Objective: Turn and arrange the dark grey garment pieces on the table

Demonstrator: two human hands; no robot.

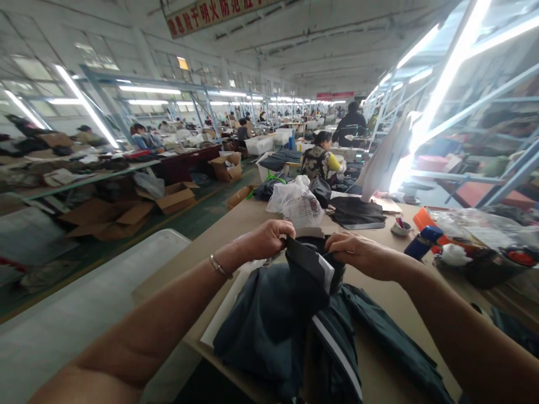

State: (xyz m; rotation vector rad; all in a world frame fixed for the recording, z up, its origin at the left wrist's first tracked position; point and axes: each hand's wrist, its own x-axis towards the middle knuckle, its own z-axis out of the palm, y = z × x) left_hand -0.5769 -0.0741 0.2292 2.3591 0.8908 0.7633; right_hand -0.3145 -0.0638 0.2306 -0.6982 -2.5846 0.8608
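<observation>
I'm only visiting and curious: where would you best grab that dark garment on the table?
Probably at its raised top edge, one hand on each side, coming from the near side. There the left hand and right hand pinch the dark garment; the rest hangs limp over the table edge.

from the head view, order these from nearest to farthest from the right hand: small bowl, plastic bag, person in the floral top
1. Plastic bag, just beyond the right hand, slightly left.
2. Small bowl, ahead to the right; close to the bag's distance, hard to separate.
3. Person in the floral top, far behind the table.
</observation>
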